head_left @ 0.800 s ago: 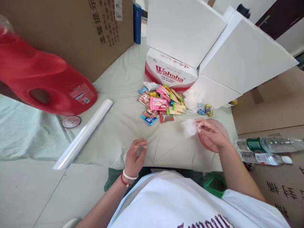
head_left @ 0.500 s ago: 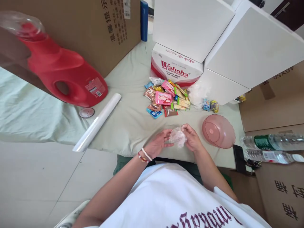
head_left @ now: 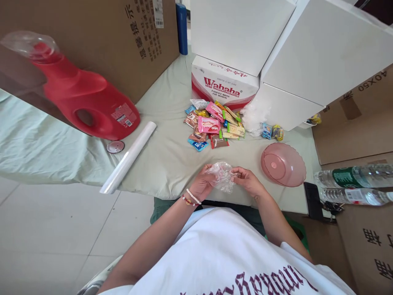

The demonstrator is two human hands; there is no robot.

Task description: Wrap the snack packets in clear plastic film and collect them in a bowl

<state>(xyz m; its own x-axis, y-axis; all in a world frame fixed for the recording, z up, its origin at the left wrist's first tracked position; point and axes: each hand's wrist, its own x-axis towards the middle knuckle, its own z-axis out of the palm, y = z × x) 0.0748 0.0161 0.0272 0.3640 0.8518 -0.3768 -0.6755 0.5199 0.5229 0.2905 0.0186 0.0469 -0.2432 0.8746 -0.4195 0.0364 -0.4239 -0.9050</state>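
A thin, crumpled clear plastic film cover point(head_left: 223, 177) is stretched between my hands, low over the cloth near the front edge. My left hand point(head_left: 204, 182), with beads at the wrist, grips its left side; some of its fingers are behind or inside the film. On the other side my right hand point(head_left: 247, 180) pinches the edge between thumb and fingers. To the right of that hand stands a pink translucent bowl point(head_left: 290, 166) with a scalloped rim. Beyond my hands lies a heap of wrapped snacks point(head_left: 209, 125), with a bunch of similar clear film point(head_left: 255, 116) beside it.
A red detergent jug point(head_left: 92, 102) with film over its top stands left, near a white roll point(head_left: 129, 157) and a round lid point(head_left: 115, 146). The Wahaba-style printed carton point(head_left: 225, 84) is at the back. Plastic bottles point(head_left: 356, 177) and a black phone-like object point(head_left: 313, 200) are right.
The film has been spread wider between my hands. My left hand has closed on its left side, and my right hand has shifted slightly down. The view has moved a little.
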